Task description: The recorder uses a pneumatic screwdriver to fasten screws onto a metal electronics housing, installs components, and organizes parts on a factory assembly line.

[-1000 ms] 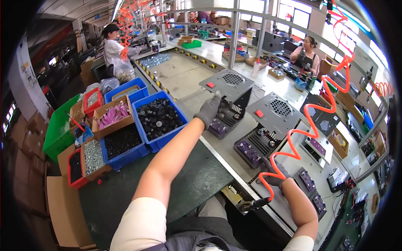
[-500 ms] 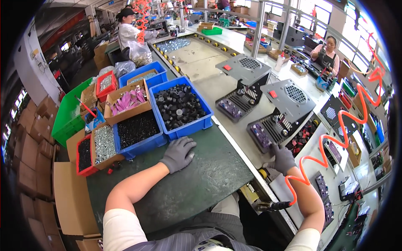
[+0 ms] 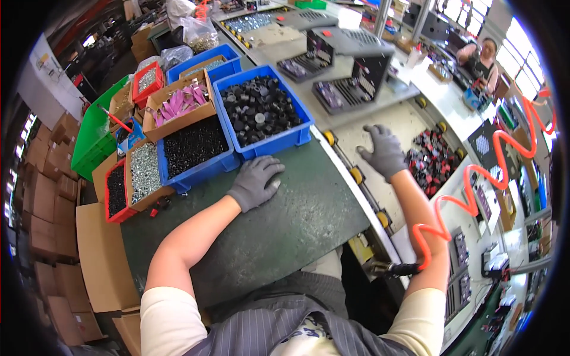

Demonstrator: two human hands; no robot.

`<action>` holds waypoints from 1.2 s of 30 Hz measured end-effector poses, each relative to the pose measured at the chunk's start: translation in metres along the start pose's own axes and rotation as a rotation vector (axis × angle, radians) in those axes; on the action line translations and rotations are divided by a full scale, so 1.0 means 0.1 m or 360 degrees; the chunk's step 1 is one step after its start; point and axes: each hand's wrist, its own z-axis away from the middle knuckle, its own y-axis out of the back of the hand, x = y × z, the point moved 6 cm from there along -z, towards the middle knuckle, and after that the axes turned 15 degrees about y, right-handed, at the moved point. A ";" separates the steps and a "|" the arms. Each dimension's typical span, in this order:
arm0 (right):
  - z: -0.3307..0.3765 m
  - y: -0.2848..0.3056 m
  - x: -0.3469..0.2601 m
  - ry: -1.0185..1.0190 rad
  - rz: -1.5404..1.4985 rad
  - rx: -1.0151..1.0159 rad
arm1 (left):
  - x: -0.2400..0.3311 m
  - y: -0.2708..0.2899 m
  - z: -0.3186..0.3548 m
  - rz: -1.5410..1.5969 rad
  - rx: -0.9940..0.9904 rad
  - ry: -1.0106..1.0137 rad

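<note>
- Your left hand (image 3: 256,181), grey glove, lies flat w/ fingers loosely spread on the dark green mat (image 3: 285,231); it pinches nothing. Blue bin of black round parts (image 3: 259,110) sits just beside it at 12 o'clock; blue bin of fine black pieces (image 3: 193,148) at 10 o'clock.
- Your right hand (image 3: 383,153), also gloved, fingers spread, palm down over the pale conveyor belt (image 3: 395,127). Cannot tell if it touches the belt. Empty as far as seen.
- Tray of red/black parts (image 3: 432,160) lies at 3 o'clock of the right hand, near.
- Risk: the orange coiled air hose (image 3: 475,190) runs close along your right forearm; a quick reach could probably snag it and drag the tool at its end.
- Risk: left fingertips sit near the bin wall; a shove could tip loose parts onto the mat.
- Risk: belt rollers (image 3: 356,175) at the mat edge could catch glove fabric.
- Hidden: right palm underside; tool at hose end mostly behind your arm; bin contents too small to identify; far bench blurred by lens rim.
</note>
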 end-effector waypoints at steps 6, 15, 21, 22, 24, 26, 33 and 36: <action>1.61 0.52 0.94 -0.0153 0.0020 0.0330 | -0.03 0.03 -0.04 -0.0005 0.0162 -0.0061; 6.94 1.05 0.76 -0.2707 0.0685 -0.0247 | -0.06 -0.02 -0.03 -0.0194 0.0199 -0.0128; 7.14 0.78 0.24 -0.2920 0.0628 0.0034 | -0.03 -0.04 0.02 -0.0280 0.0171 -0.0112; 7.07 0.80 0.23 -0.2913 0.0611 0.0028 | -0.02 -0.03 0.02 -0.0303 0.0184 -0.0105; 6.86 0.77 0.13 -0.2794 0.0669 0.0024 | 0.04 -0.03 0.02 -0.0305 0.0154 -0.0143; 6.58 0.79 0.03 -0.2641 0.0866 -0.0157 | 0.12 -0.04 0.04 -0.0327 0.0121 -0.0176; 5.88 0.69 0.03 -0.2207 0.0808 0.0035 | 1.54 -0.54 0.20 -0.0075 -0.0090 -0.0759; 5.55 0.62 0.04 -0.1852 0.0695 0.0246 | 2.00 -0.77 0.16 -0.0014 -0.0189 -0.0838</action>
